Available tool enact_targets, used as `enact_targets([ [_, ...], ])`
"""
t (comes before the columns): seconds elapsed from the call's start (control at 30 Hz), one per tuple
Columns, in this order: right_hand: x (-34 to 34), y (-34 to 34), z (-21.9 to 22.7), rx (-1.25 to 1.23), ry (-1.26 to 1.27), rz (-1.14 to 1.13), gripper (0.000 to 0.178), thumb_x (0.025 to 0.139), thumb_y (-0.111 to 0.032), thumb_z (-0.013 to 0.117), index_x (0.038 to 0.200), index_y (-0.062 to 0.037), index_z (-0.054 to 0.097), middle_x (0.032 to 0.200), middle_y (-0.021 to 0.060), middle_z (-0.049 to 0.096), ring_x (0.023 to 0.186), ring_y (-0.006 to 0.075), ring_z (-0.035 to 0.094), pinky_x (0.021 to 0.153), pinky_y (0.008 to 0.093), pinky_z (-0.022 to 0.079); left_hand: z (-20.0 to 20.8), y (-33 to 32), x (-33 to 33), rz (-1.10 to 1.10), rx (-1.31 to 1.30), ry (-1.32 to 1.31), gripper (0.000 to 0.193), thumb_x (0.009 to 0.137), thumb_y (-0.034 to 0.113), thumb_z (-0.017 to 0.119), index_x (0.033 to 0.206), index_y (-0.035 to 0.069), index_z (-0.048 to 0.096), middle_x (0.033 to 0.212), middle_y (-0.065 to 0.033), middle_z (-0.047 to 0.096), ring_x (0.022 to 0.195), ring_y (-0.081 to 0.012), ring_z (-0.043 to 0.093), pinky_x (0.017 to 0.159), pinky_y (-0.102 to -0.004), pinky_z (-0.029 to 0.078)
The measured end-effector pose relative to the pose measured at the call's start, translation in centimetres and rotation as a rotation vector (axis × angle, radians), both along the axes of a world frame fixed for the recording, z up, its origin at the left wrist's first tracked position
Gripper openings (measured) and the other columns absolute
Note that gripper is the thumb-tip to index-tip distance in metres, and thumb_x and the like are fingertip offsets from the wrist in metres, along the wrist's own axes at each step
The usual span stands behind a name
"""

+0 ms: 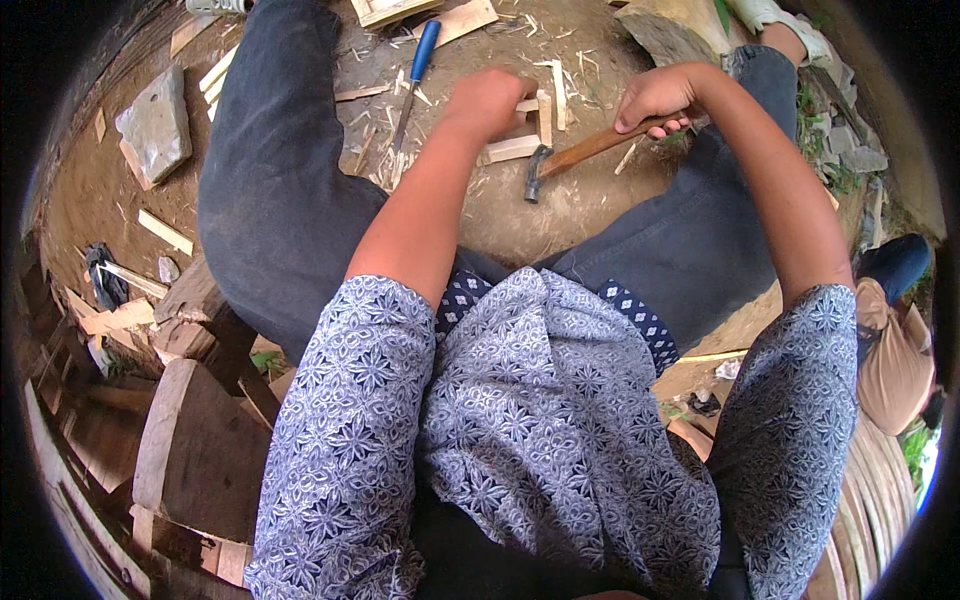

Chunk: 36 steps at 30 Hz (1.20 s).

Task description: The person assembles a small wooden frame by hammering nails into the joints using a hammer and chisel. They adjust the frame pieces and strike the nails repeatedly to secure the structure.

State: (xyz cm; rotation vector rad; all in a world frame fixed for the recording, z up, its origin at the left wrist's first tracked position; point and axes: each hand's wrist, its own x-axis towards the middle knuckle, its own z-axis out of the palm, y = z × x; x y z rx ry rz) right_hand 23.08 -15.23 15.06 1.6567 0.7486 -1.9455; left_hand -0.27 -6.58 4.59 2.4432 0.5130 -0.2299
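Observation:
My right hand (657, 103) is closed round the wooden handle of a hammer (580, 153). The hammer's dark metal head (534, 176) hangs low between my knees, beside a pale wood strip (511, 150). Fingers bent, my left hand (490, 102) grips a small piece of pale wood (544, 118); the fingertips are partly hidden. This wood seems to meet the strip below it, but whether they are joined I cannot tell. Left of that hand lies a long thin-bladed tool with a blue handle (425, 50).
Wood shavings and offcuts (559, 95) litter the dirt ground. A pale wooden frame (395, 10) lies at the top. Flat stones (158, 125) sit on the left, near heavy timber (205, 430). Another person's covered leg (890, 365) is at the far right.

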Motion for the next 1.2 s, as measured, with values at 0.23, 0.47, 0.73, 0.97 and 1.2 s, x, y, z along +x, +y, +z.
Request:
enact_targets([
  [0.23, 1.4, -0.7, -0.2, -0.01, 0.01, -0.078, 0.024, 0.096, -0.027, 0.062, 0.107, -0.0072, 0.068, 0.056, -0.0003, 0.057, 0.036, 0.0041, 0.043, 0.032, 0.0221, 0.031, -1.1, -0.1, 0.0, -0.019, -0.07, -0.103, 0.04, 0.076, 0.012, 0.074, 0.115, 0.019, 0.068, 0.11, -0.0094, 0.065, 0.104, -0.0312, 0.064, 0.086, -0.0441, 0.054],
  [0.47, 2.7, -1.8, -0.2, 0.015, 0.059, -0.136, 0.021, 0.098, -0.029, 0.06, 0.103, -0.0097, 0.066, 0.058, -0.0019, 0.055, 0.04, 0.0038, 0.042, 0.033, 0.0225, 0.031, -3.0, 0.1, 0.0, -0.017, -0.172, -0.157, 0.042, 0.079, 0.008, 0.072, 0.119, 0.018, 0.067, 0.112, -0.0108, 0.062, 0.107, -0.0321, 0.062, 0.09, -0.044, 0.052],
  [0.73, 2.2, -1.8, 1.3, 0.118, 0.044, -0.048, 0.025, 0.098, -0.028, 0.058, 0.109, -0.0077, 0.068, 0.057, -0.002, 0.055, 0.041, 0.0052, 0.045, 0.035, 0.0237, 0.035, -3.3, 0.3, -0.4, 0.0, -0.16, -0.161, 0.04, 0.08, 0.009, 0.071, 0.119, 0.013, 0.063, 0.114, -0.0118, 0.061, 0.109, -0.0343, 0.06, 0.092, -0.0438, 0.051],
  [0.97, -3.8, -1.7, 4.9, 0.343, -0.145, 0.262, 0.029, 0.094, -0.029, 0.057, 0.096, -0.0024, 0.069, 0.066, 0.0072, 0.063, 0.051, 0.0179, 0.058, 0.049, 0.0362, 0.047, -0.6, 0.0, -0.5, 0.071, -0.032, 0.085, 0.06, 0.076, 0.034, 0.074, 0.126, 0.012, 0.051, 0.123, -0.0153, 0.057, 0.112, -0.0373, 0.06, 0.09, -0.0466, 0.052],
  [1.2, -8.5, 0.3, 6.0, 0.585, -0.349, 0.587, 0.026, 0.086, -0.022, 0.061, 0.096, -0.0008, 0.073, 0.085, 0.023, 0.07, 0.083, 0.039, 0.068, 0.074, 0.0473, 0.052, -0.7, -1.6, 1.2, 0.129, 0.132, -0.064, 0.046, 0.087, 0.044, 0.06, 0.116, 0.009, 0.063, 0.108, -0.0185, 0.067, 0.099, -0.0372, 0.067, 0.083, -0.0487, 0.055],
])
